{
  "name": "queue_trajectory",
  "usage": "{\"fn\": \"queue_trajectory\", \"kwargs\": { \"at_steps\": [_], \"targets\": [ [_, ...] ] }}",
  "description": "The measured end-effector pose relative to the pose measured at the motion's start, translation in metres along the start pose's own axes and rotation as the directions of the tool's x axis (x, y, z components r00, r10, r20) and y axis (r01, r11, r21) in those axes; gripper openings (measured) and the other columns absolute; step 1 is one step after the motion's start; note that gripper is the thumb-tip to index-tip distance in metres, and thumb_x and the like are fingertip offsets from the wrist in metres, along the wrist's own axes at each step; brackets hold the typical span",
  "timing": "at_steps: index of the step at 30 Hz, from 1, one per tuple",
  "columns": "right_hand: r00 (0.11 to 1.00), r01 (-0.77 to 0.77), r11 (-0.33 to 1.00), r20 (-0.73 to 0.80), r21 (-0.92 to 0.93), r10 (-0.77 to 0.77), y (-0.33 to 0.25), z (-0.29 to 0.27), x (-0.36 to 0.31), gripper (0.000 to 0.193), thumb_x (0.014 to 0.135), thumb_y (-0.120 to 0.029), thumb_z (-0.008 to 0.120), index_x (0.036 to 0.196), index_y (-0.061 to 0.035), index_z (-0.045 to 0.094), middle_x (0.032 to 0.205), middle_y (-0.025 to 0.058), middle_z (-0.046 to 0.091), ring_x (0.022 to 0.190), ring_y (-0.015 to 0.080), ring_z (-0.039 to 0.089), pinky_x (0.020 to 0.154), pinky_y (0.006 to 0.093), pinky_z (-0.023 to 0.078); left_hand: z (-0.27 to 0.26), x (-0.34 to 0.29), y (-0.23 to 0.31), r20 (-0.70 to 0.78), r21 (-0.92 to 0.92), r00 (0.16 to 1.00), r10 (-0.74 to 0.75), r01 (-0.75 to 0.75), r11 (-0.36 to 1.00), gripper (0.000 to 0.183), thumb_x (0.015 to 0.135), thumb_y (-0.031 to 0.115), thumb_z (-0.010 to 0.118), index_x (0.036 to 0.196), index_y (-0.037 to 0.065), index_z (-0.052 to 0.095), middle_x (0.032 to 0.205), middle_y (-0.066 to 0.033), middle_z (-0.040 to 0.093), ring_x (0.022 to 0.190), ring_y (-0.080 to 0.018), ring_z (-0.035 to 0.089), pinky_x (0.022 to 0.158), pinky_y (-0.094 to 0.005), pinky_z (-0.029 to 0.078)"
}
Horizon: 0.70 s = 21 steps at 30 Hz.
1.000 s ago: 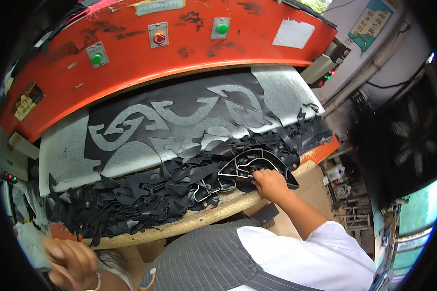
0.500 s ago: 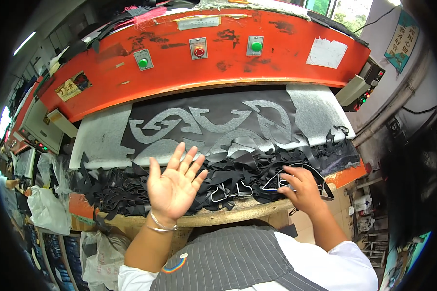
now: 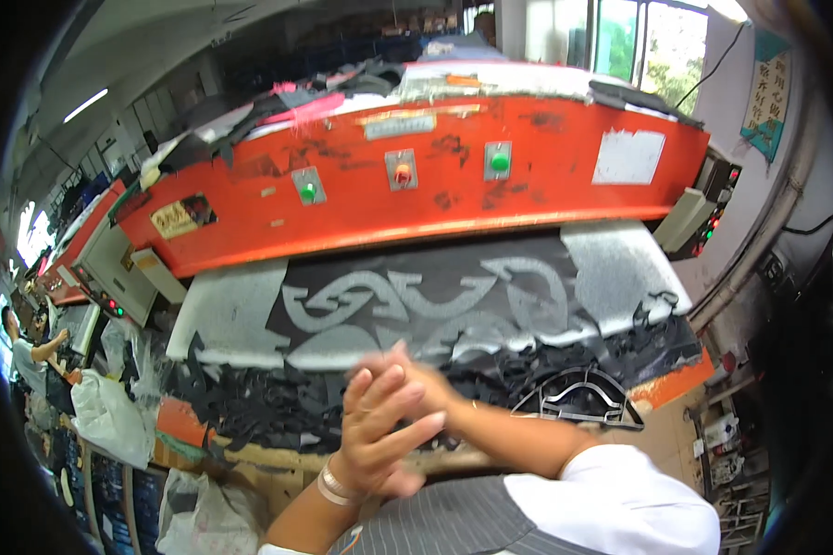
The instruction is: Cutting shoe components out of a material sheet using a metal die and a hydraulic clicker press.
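Observation:
My left hand (image 3: 377, 433), with a bracelet at the wrist, is raised over the front edge of the press table with its fingers stretched out. Behind it my right hand (image 3: 424, 393) meets or overlaps it; motion smears it and its fingers are mostly hidden. No held thing shows in either hand. Right of them a curved metal cutting die (image 3: 583, 396) lies on black scraps (image 3: 241, 398). Farther back, a black sheet (image 3: 435, 254) with curved shapes cut out of it lies on the whitish cutting board (image 3: 231, 314).
A red press beam (image 3: 342, 217) spans the back, carrying two green buttons and a red one. Control boxes with lit lamps flank it. White bags (image 3: 111, 416) stand at the left, where another person (image 3: 32, 356) is at work. A metal rack (image 3: 722, 462) is at the right.
My right hand has left the cutting die and crossed to my left hand. My left hand has lowered and turned. The view has tilted up, bringing the room behind the press into sight.

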State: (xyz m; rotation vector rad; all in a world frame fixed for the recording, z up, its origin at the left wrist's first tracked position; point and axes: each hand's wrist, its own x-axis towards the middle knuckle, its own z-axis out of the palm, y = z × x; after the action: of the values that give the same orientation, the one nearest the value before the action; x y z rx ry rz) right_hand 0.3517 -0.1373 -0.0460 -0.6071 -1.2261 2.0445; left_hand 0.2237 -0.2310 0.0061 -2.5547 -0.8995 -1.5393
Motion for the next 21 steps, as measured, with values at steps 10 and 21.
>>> {"fn": "queue_trajectory", "kwargs": {
  "at_steps": [10,21],
  "targets": [
    [0.521,0.811,-0.103,0.790,-0.576,-0.324,-0.048,0.060,0.012,0.054,0.089,-0.051,0.059,0.115,-0.0046,0.065,0.118,0.0136,0.063,0.116,0.0355,0.056,0.107,0.0530,0.033,-0.009,-0.018,-0.063,0.441,0.436,0.829,-0.343,0.136,0.889,0.056,0.093,0.028,0.053,0.141,0.004,0.042,0.145,-0.0172,0.043,0.135,-0.0339,0.038,0.113,-0.0421,0.029],
    [0.839,0.003,0.413,-0.222,-0.911,-0.497,-0.049,-0.156,-0.052,0.015,0.090,-0.014,0.065,0.095,0.0000,0.068,0.076,0.0107,0.067,0.069,0.0166,0.063,0.067,0.0288,0.050,-0.160,0.056,0.083,0.116,-0.938,0.932,-0.343,0.216,0.270,0.021,0.087,0.020,0.070,0.094,0.001,0.065,0.049,-0.0031,0.054,0.037,-0.0140,0.043,0.042,-0.0291,0.035]
  ]
}}
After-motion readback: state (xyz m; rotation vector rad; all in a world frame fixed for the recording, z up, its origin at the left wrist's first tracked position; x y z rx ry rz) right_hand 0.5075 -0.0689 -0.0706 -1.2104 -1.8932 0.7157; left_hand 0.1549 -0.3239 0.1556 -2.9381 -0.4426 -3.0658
